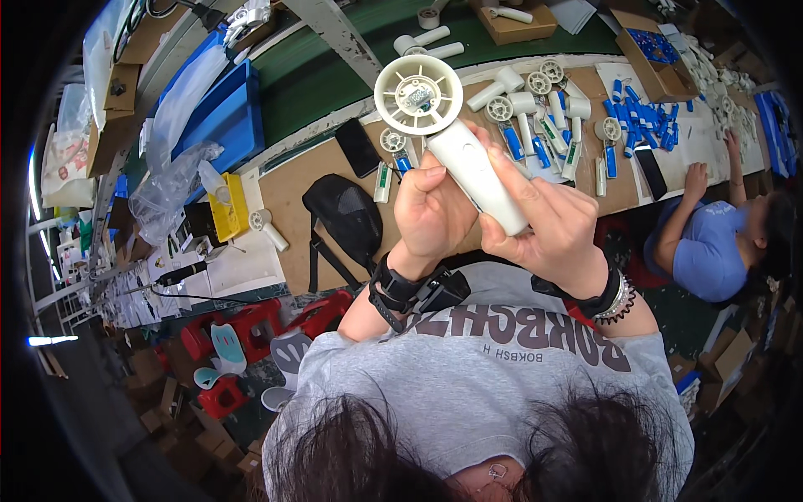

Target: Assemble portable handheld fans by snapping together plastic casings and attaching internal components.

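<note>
In front of my chest I hold a white handheld fan body [477, 176], tilted with its round open head [418, 94] up and to the left. Spokes and a small centre with wiring show inside that head. My left hand [431, 205] grips the handle from its left side near the neck, thumb up along it. Around the handle's lower right part is my right hand [544, 209], fingers on the upper edge and thumb on the lower end. Part of each hand's grip is hidden behind the handle.
Fan bodies with blue batteries [513, 140] lie beyond my hands. A pile of blue batteries [640, 121] is farther right, near a seated co-worker [703, 243]. A black pouch [343, 219], a phone [358, 148] and a yellow bin [228, 207] sit to the left.
</note>
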Demonstrator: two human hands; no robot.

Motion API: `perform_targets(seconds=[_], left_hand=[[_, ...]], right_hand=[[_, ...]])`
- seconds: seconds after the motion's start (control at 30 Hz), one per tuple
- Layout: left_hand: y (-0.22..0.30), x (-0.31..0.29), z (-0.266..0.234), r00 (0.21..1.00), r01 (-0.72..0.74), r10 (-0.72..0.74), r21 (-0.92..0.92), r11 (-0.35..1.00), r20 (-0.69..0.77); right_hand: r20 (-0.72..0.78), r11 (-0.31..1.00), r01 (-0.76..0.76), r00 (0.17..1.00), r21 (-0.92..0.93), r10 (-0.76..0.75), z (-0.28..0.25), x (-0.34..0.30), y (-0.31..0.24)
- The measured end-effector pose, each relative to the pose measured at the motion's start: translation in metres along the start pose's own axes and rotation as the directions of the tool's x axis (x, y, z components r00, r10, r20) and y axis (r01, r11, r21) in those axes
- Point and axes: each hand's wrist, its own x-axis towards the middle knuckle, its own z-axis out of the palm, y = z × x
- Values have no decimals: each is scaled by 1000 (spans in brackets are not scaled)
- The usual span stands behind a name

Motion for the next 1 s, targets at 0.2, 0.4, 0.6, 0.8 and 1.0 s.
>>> perform_targets(seconds=[0.2,0.4,0.6,0.8,1.0], left_hand=[[-2,0,-1,1000,-5,4,51,999,7],[-9,-3,3,987,-19,44,158,987,-155],[-10,-5,9,981,17,59,387,922,-185],[-10,-3,10,971,8,131,580,814,-198],[-11,-2,8,974,40,95,569,821,-205]], right_hand=[[-15,1000,10,1000,3,-10,-1,1,1],[32,998,-34,999,53,32,-7,7,-1],[47,994,-63,997,91,59,-8,15,-1],[-11,982,-80,997,173,83,4,11,0],[-12,996,-53,998,66,54,5,2,3]])
